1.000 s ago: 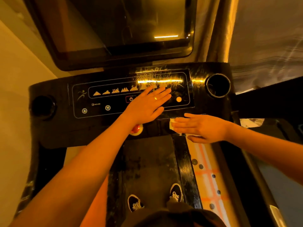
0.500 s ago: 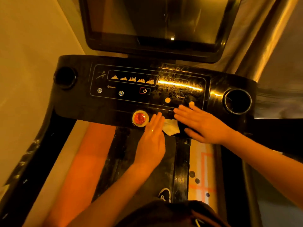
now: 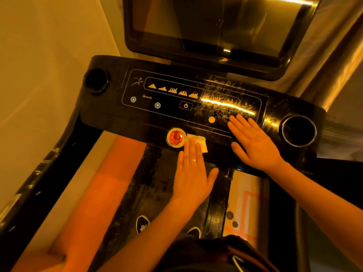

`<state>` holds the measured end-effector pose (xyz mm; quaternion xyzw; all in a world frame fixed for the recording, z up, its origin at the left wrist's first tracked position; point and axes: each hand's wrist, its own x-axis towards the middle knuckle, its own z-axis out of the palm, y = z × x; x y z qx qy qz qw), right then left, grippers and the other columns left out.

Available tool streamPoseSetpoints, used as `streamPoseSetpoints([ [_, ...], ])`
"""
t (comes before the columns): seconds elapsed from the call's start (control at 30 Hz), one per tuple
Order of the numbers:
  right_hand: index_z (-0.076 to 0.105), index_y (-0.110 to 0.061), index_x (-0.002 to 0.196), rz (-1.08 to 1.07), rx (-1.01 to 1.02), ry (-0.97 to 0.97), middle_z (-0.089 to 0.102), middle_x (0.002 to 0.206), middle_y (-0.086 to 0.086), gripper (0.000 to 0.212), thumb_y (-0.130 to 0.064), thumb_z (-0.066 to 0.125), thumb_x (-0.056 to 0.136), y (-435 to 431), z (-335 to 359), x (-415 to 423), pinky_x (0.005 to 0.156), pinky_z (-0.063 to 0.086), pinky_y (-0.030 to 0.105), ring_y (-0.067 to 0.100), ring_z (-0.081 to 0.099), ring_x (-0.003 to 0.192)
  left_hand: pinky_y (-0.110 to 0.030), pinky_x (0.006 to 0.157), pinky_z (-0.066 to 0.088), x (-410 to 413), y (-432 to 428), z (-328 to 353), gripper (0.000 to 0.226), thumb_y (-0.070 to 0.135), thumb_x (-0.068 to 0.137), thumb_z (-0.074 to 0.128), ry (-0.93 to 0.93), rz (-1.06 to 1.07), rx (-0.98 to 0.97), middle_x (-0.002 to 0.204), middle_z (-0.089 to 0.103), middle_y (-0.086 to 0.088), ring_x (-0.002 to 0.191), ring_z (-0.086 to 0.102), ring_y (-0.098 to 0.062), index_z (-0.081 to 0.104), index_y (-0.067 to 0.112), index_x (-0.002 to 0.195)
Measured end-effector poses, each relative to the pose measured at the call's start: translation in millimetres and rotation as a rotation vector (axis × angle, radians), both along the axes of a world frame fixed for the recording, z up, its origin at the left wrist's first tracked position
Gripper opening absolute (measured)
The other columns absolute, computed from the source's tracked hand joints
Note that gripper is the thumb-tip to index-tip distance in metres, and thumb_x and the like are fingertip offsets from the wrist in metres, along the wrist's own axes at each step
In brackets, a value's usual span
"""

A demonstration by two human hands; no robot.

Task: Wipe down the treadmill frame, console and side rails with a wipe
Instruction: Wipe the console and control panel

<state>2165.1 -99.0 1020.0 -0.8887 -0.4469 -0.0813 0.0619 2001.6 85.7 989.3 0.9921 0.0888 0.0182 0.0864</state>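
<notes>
The black treadmill console (image 3: 110, 118) stretches across the middle, with a lit control panel (image 3: 169, 95) and a red stop button (image 3: 175, 136). A small white wipe (image 3: 202, 143) lies on the console's lower edge just right of that button. My left hand (image 3: 193, 173) lies flat, its straight fingertips pressing on the wipe. My right hand (image 3: 253, 143) rests flat with spread fingers on the console's right part, apart from the wipe. Wet streaks shine on the panel's right half.
A dark screen (image 3: 212, 26) rises behind the console. Round cup holders sit at the left (image 3: 96, 80) and right (image 3: 298, 131) ends. The black left side rail (image 3: 39, 173) slopes down. Below are the belt (image 3: 157, 189) and my shoes (image 3: 142, 222). A wall stands left.
My left hand came off the panel down to the console's lower edge and now presses the wipe. My right hand let go of the wipe and moved up and right onto the console.
</notes>
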Motion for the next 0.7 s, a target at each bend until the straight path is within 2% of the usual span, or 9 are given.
streamPoseSetpoints([
  [0.07,0.026,-0.011,0.156,-0.004,-0.006,-0.004,0.019,0.164,0.008,0.062,-0.041,0.032,0.103,0,0,0,0.125,0.010,0.044,0.023,0.010,0.154,-0.051,0.124,0.016,3,-3,5,0.088,0.063,0.100,0.013,-0.014,0.049,-0.040,0.164,-0.004,-0.027,0.153,-0.004,-0.039,0.001,-0.003,0.157],
  [0.17,0.025,-0.011,0.157,-0.005,-0.007,-0.002,0.018,0.165,0.007,0.062,-0.042,0.032,0.103,0,0,0,0.125,0.008,0.043,0.022,0.009,0.154,-0.054,0.123,0.015,6,-17,8,0.085,0.062,0.101,0.018,-0.041,0.016,-0.068,0.164,-0.005,-0.028,0.153,-0.004,-0.042,0.004,0.001,0.159],
  [0.33,0.025,-0.012,0.157,-0.006,0.005,0.006,0.018,0.165,0.006,0.062,-0.041,0.033,0.103,0,0,0,0.125,0.009,0.044,0.021,0.009,0.154,-0.050,0.124,0.018,4,-12,0,0.087,0.062,0.103,0.025,-0.054,-0.004,-0.049,0.166,-0.011,-0.021,0.154,-0.009,-0.035,-0.001,0.000,0.158],
  [0.57,0.025,-0.013,0.157,-0.016,0.004,0.025,0.018,0.165,0.005,0.061,-0.043,0.031,0.103,1,1,0,0.125,0.008,0.043,0.020,0.008,0.154,-0.047,0.125,0.013,-18,13,-14,0.085,0.062,0.103,0.018,-0.053,0.016,-0.116,0.166,-0.020,-0.014,0.154,-0.015,-0.029,-0.013,0.005,0.158],
  [0.7,0.025,-0.015,0.157,-0.021,0.000,0.065,0.019,0.165,0.005,0.062,-0.047,0.029,0.103,10,7,-1,0.125,0.006,0.047,0.019,0.007,0.154,-0.043,0.124,0.003,-21,22,-16,0.081,0.059,0.104,0.018,-0.079,0.034,-0.173,0.165,-0.025,-0.009,0.153,-0.019,-0.024,-0.016,0.009,0.158],
])
